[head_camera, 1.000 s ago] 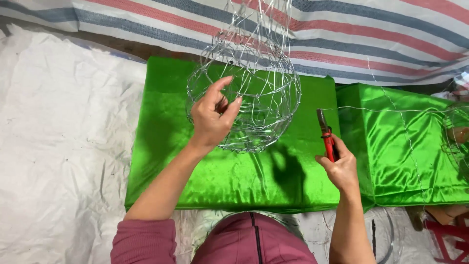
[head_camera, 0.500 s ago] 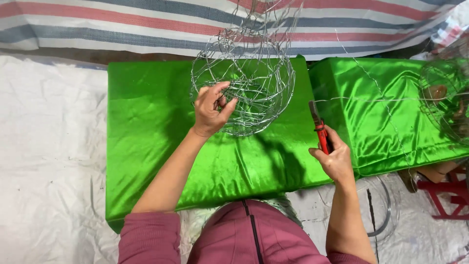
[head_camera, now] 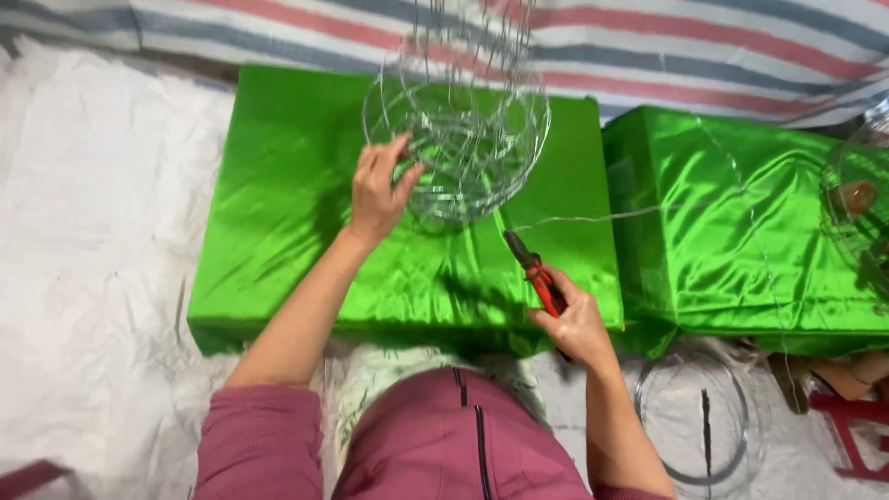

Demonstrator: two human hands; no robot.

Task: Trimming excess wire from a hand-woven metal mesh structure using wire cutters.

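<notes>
Head view, looking down. Your left hand (head_camera: 378, 190) pinches the near-left rim of a round wire-frame ball (head_camera: 456, 139), thumb and fingers closed narrowly on its strands; the frame hangs from wires that run up out of the top edge and sits just above a block wrapped in shiny green satin (head_camera: 306, 241). Your right hand (head_camera: 576, 324) is closed around red-handled pliers (head_camera: 535, 271), whose dark nose points up and to the left, toward the underside of the wire frame but apart from it. A single loose wire (head_camera: 593, 218) runs from near the pliers' tip to the right, across a second green satin block (head_camera: 732, 231) that stands just beside the first. At the far right edge, another wire frame (head_camera: 857, 218) lies partly out of view on that second block. Below it, on the white sheeting (head_camera: 83, 241) that covers the floor, rests a flat coil of wire (head_camera: 699, 435). A striped red, grey and white cloth (head_camera: 704, 46) lies behind both blocks. Your sleeves are dusky pink.
</notes>
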